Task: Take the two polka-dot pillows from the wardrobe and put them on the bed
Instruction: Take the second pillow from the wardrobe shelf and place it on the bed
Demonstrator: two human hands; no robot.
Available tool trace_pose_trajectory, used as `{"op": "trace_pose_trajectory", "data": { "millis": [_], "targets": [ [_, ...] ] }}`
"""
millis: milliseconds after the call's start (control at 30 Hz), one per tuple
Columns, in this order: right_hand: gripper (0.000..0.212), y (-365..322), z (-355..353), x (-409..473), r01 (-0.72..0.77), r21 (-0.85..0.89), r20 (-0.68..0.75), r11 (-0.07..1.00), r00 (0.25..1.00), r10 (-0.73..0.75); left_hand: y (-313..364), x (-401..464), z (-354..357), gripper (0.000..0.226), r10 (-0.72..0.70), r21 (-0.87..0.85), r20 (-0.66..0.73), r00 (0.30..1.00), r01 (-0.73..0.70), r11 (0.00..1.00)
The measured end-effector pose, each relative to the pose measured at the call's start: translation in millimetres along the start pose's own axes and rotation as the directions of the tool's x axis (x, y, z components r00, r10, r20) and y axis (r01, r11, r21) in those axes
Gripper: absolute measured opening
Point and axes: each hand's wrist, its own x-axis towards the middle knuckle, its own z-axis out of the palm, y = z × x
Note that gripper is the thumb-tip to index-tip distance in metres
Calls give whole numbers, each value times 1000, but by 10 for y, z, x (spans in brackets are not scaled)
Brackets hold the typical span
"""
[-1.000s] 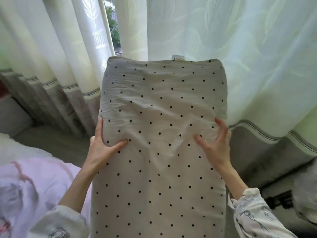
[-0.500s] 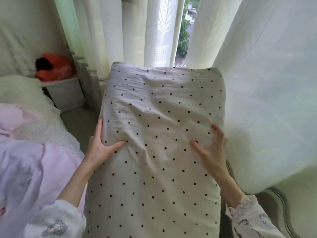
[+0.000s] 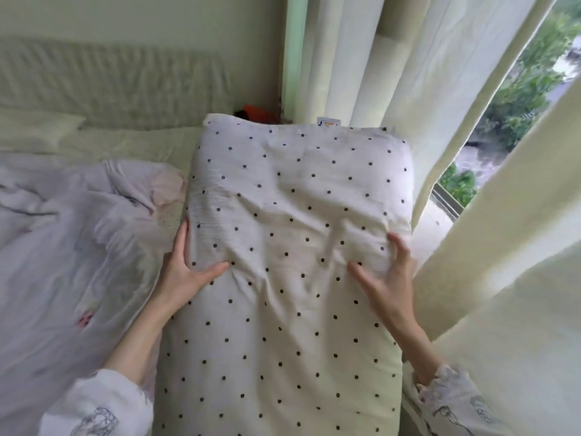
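Polka-dot pillow (image 3: 292,247): long, soft, creased cotton, pale with dark dots, held lengthwise between my hands. My left hand (image 3: 185,272) and right hand (image 3: 388,278) clasp its side edges, thumbs on top. Left of my left hand: rumpled lilac quilt (image 3: 69,240) on the bed (image 3: 132,143). Right of my right hand: smooth cream curtain (image 3: 509,309).

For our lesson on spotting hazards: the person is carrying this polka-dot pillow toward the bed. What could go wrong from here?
1. The polka-dot pillow fills the view, so the floor ahead is hidden; a trip seems possible.
2. The curtain hangs against the right hand and might snag.
3. The rumpled quilt could leave the pillow lying crooked.
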Motion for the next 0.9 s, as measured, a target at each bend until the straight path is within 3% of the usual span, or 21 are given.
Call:
{"op": "trace_pose_trajectory", "data": {
  "millis": [367,667,900],
  "targets": [
    [79,-6,1092,1360,37,61,221,997,974,-50,-122,618,-189,111,-88,-14,-325,941,89,996],
    [78,-7,2525,2621,-78,99,336,992,941,41,-327,2196,-509,109,-130,-43,-363,923,122,992],
    [77,-163,3403,3815,-45,114,318,992,948,6,-380,3661,-733,110,-166,-42,-376,911,163,986]
  ]
}}
